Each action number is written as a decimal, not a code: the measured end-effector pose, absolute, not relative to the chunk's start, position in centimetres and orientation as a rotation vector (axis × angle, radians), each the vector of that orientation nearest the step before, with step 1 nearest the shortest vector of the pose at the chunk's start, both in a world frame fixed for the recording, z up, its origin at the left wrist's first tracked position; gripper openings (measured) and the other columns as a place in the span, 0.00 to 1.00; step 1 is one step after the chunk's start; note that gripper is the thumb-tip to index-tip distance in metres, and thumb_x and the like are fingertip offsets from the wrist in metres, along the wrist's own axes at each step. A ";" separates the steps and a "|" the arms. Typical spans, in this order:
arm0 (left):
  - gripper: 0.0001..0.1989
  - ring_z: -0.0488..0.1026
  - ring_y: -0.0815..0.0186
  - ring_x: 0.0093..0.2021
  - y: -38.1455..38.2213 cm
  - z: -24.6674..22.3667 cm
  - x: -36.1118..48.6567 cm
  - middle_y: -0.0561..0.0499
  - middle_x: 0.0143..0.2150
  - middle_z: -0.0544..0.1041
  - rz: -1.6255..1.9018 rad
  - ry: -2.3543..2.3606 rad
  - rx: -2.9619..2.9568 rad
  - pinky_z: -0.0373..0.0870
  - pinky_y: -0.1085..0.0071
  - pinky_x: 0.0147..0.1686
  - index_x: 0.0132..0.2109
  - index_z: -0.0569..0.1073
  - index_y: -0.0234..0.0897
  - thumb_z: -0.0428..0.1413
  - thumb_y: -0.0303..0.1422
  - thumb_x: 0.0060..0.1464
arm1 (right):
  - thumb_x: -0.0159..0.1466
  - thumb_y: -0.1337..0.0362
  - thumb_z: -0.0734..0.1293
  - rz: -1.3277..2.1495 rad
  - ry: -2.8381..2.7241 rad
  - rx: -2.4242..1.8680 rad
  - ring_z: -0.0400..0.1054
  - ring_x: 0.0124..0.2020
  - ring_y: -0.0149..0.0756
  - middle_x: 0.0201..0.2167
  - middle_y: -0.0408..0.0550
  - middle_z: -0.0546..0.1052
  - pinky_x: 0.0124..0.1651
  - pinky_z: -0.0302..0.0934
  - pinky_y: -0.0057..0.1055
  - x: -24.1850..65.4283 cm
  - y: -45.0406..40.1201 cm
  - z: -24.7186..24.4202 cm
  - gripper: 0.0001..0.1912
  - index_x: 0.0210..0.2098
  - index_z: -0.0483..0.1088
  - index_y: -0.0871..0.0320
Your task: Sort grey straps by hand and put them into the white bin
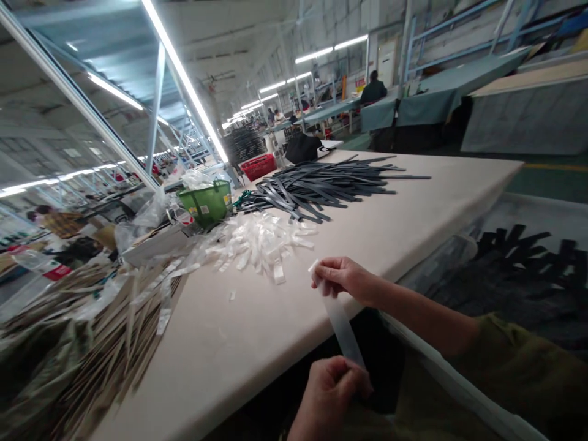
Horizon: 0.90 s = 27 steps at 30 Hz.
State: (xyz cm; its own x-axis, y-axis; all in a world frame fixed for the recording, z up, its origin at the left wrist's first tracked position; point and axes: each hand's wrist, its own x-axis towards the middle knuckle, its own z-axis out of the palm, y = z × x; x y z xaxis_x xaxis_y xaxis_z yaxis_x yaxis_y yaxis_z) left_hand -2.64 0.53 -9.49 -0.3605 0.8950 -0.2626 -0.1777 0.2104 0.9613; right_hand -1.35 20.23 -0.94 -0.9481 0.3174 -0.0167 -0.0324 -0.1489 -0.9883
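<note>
Translucent strip point(340, 324), one: narrow and flat, held on a slant between two bare hands at the near edge of the table point(427, 211). The right hand point(346, 278) pinches the upper end between thumb and fingers, a short tip showing beyond them. The left hand point(328, 389) grips the lower end, fingers curled in; it is blurred, so its exact hold is hard to make out. The hands stand apart, the strip spanning the gap.

Pale strips point(261, 242), one loose heap: lie on the table, beyond the hands.

Pale scrap point(232, 296), single: lies near the heap.

Dark strips point(316, 184), one large pile: lie behind the pale strips.

Green basket point(206, 205), one: stands beside the pale strips, clear plastic point(197, 179) at its top.

Red crate point(258, 166), one: sits behind the dark pile.

Brown strips point(124, 331), many: lie along the table's left side.

Black strips point(528, 263), a mass: lie to the right, beyond the table edge.
</note>
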 end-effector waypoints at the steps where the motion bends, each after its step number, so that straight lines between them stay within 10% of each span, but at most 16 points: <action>1: 0.15 0.69 0.68 0.27 0.6 -9.3 -2.7 0.50 0.25 0.76 1.333 1.500 0.720 0.64 0.72 0.33 0.27 0.77 0.32 0.60 0.41 0.52 | 0.51 0.39 0.73 2.192 -1.904 -0.328 0.66 0.23 0.26 0.29 0.47 0.78 0.22 0.55 0.22 -1.5 20.4 -1.2 0.28 0.28 0.72 0.60; 22: 0.24 0.68 0.75 0.22 16.2 -9.9 -15.6 0.58 0.23 0.72 2.026 0.861 0.005 0.68 0.78 0.28 0.30 0.69 0.35 0.76 0.36 0.32 | 0.62 0.58 0.62 1.447 -2.008 -0.860 0.71 0.23 0.31 0.30 0.49 0.79 0.20 0.60 0.22 -6.9 36.0 -11.6 0.12 0.35 0.72 0.59; 27: 0.24 0.73 0.72 0.23 16.5 -11.3 -14.8 0.54 0.24 0.75 1.835 0.855 0.106 0.69 0.76 0.28 0.33 0.72 0.33 0.74 0.41 0.35 | 0.66 0.62 0.59 1.213 -2.033 -0.854 0.75 0.31 0.36 0.31 0.50 0.79 0.33 0.70 0.30 -10.2 38.9 -11.9 0.13 0.41 0.73 0.59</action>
State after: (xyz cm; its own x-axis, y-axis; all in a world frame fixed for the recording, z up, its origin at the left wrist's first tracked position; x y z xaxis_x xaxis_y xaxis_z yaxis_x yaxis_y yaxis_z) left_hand -14.78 16.53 -11.27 -0.4364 0.8444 -0.3108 -0.7811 -0.1840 0.5967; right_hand -10.20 38.91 -11.91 -0.6027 0.7782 0.1766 0.2142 0.3710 -0.9036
